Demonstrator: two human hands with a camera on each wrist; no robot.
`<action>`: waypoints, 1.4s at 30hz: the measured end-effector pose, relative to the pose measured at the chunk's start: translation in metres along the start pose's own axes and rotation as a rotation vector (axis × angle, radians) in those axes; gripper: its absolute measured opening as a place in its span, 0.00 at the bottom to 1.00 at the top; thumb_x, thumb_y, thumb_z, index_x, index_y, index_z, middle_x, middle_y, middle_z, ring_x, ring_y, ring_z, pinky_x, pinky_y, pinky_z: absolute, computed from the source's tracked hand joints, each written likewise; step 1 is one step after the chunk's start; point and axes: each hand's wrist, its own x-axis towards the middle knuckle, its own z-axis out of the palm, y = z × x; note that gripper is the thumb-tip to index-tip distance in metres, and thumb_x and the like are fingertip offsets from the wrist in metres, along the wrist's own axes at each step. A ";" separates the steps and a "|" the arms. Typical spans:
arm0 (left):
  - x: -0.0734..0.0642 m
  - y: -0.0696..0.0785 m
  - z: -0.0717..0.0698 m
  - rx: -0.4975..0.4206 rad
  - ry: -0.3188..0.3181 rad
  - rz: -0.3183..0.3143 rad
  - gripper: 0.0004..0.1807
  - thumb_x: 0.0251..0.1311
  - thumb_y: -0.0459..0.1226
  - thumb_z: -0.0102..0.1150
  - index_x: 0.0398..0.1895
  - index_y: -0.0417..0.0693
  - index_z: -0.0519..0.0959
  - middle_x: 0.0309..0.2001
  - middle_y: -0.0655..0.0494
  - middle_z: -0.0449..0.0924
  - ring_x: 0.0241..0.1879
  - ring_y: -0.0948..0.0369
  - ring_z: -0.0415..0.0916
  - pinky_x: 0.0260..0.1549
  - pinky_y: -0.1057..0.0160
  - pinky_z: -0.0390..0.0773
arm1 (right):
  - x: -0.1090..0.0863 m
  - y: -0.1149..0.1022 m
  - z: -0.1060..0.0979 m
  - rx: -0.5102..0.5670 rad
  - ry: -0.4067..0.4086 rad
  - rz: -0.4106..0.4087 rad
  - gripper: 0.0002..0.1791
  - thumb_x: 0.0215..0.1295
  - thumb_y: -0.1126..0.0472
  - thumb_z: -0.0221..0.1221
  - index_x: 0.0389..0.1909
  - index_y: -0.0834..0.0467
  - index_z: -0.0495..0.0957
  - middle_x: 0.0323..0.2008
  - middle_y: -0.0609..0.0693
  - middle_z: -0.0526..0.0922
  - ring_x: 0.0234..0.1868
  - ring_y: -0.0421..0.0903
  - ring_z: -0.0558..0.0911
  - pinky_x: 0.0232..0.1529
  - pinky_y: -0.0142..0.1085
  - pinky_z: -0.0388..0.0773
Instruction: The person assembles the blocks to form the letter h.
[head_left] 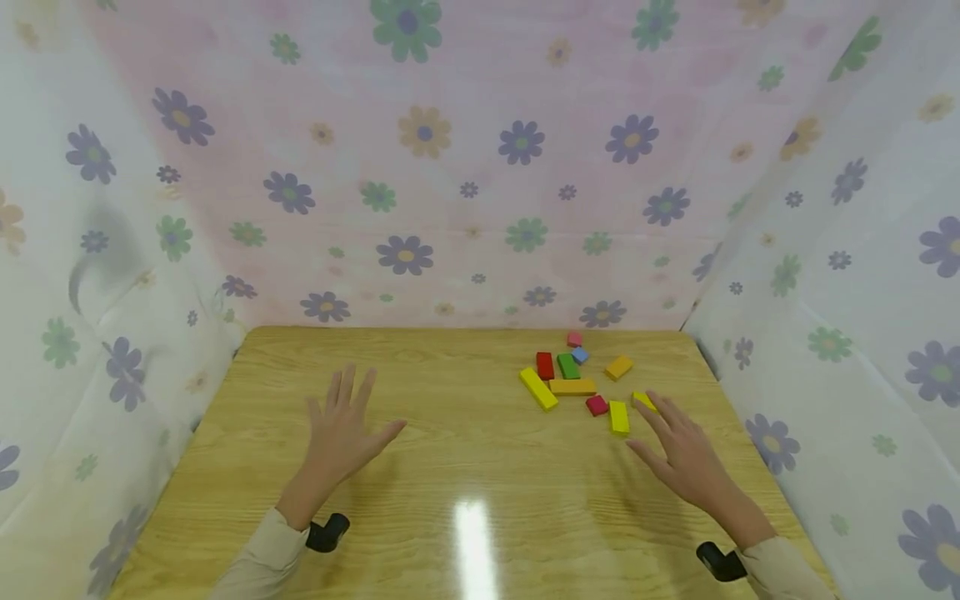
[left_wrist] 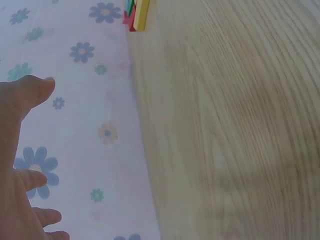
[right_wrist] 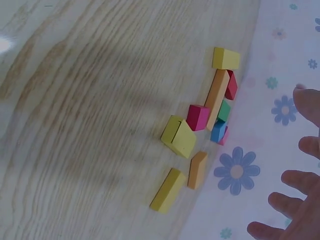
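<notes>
My left hand [head_left: 337,437] is held over the left part of the table with its fingers spread, holding nothing. On the right, my right hand [head_left: 684,454] hovers with fingers extended and thumb apart; its fingertips overlap a yellow block [head_left: 642,402] in the head view. Close by lie another yellow block [head_left: 618,418] and a crimson block [head_left: 597,406]. Farther back are a long yellow block [head_left: 538,389], a long orange block [head_left: 572,387], a red block [head_left: 544,366], a green block [head_left: 568,367], a blue block [head_left: 581,355], a pink block [head_left: 574,339] and a short orange block [head_left: 619,367].
The wooden table [head_left: 420,467] has a bright light reflection near its front. A flower-printed cloth [head_left: 465,167] stands along the back edge and both sides. Each wrist carries a small black device, such as the left one [head_left: 327,532].
</notes>
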 end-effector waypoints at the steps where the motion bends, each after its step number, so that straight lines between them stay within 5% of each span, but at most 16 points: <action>1: 0.002 0.002 0.002 -0.005 -0.004 0.003 0.50 0.53 0.64 0.57 0.74 0.48 0.53 0.72 0.38 0.45 0.70 0.39 0.41 0.56 0.24 0.41 | 0.002 0.000 0.001 0.005 0.006 -0.011 0.37 0.59 0.53 0.64 0.69 0.55 0.63 0.66 0.65 0.62 0.65 0.67 0.60 0.52 0.68 0.61; 9: 0.022 0.022 0.015 -0.115 -0.005 0.037 0.48 0.54 0.61 0.59 0.72 0.48 0.56 0.71 0.38 0.49 0.70 0.40 0.44 0.57 0.26 0.44 | 0.020 -0.003 0.005 -0.011 0.034 -0.082 0.35 0.54 0.58 0.67 0.63 0.65 0.68 0.61 0.68 0.67 0.58 0.67 0.68 0.49 0.65 0.67; 15: 0.035 0.035 0.027 -0.194 0.042 0.088 0.45 0.51 0.57 0.65 0.70 0.47 0.61 0.68 0.38 0.55 0.66 0.39 0.55 0.57 0.30 0.56 | 0.033 -0.002 0.008 -0.008 0.041 -0.101 0.35 0.53 0.59 0.68 0.61 0.65 0.69 0.59 0.67 0.69 0.55 0.67 0.71 0.48 0.64 0.69; 42: 0.076 0.084 0.091 -0.448 -0.103 0.037 0.39 0.53 0.50 0.67 0.67 0.49 0.65 0.66 0.45 0.61 0.61 0.45 0.64 0.53 0.42 0.70 | 0.079 0.025 0.034 0.030 -0.095 -0.050 0.25 0.60 0.57 0.64 0.56 0.64 0.73 0.50 0.63 0.75 0.48 0.62 0.76 0.46 0.59 0.73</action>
